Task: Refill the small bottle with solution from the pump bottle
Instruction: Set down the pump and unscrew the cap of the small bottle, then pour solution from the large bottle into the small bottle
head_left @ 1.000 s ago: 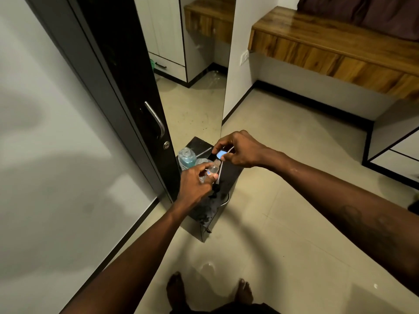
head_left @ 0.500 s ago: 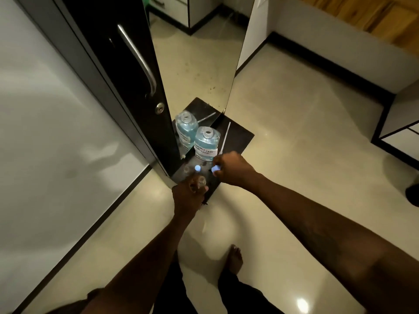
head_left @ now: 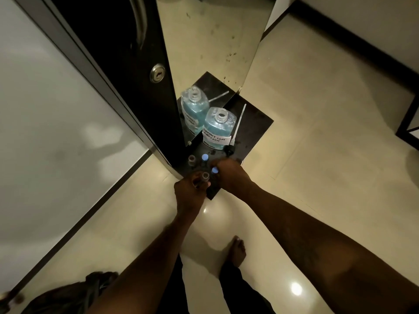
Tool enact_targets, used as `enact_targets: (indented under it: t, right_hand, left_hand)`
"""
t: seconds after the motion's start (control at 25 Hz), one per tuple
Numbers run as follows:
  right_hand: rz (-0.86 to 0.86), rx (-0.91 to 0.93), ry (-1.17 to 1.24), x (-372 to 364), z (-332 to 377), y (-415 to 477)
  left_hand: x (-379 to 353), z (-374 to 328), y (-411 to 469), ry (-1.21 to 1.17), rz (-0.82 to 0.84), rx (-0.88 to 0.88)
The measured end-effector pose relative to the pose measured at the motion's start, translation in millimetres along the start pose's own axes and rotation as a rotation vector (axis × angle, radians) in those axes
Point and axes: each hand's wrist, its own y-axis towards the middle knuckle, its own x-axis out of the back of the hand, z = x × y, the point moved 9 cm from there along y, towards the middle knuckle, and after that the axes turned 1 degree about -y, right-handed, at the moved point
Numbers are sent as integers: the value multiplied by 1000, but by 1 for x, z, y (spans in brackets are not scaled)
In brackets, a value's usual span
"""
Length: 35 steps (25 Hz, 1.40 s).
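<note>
At frame centre my left hand (head_left: pixel 189 189) grips the small bottle (head_left: pixel 205 176) upright, mouth up, while my right hand (head_left: pixel 229 174) pinches its blue cap (head_left: pixel 214 170).

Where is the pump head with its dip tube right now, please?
In the head view, the pump head with its dip tube lies on the dark shelf, right of the open contact lens solution bottle, just beyond the right hand.

**Door, mirror and tiled floor around the grip**

A dark door (head_left: pixel 108 53) with a round keyhole lock (head_left: pixel 157 73) stands up and left of the grip. Just beyond the grip a mirror panel (head_left: pixel 210 37) rises from the black bench (head_left: pixel 254 123). Glossy cream floor tiles (head_left: pixel 317 155) spread right of the grip; a bare foot (head_left: pixel 237 251) rests below it.
</note>
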Motion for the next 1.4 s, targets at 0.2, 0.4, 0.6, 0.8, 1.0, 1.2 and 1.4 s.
enact_targets:
  t: [0.2, 0.4, 0.6, 0.8, 1.0, 1.2, 1.4]
  right_hand:
    - [12, -51, 47, -2, -7, -2]
    - [-173, -75, 59, 63, 3, -28]
    - [-536, -90, 180, 161, 4, -41]
    - [-281, -84, 226, 158, 11, 2]
    - [-222, -75, 391, 130, 9, 25]
    - [-280, -87, 462, 129, 6, 30]
    - [-327, -99, 456, 130, 2, 28]
  left_hand:
    - [5, 2, -3, 40, 48, -11]
    - [57, -27, 12, -19, -73, -25]
    - [92, -117, 50, 2, -98, -175]
    - [64, -167, 76, -25, 63, -252]
    - [40, -166, 83, -43, 134, -227]
    - [45, -162, 83, -100, 90, -264]
    - [60, -165, 76, -80, -2, -261]
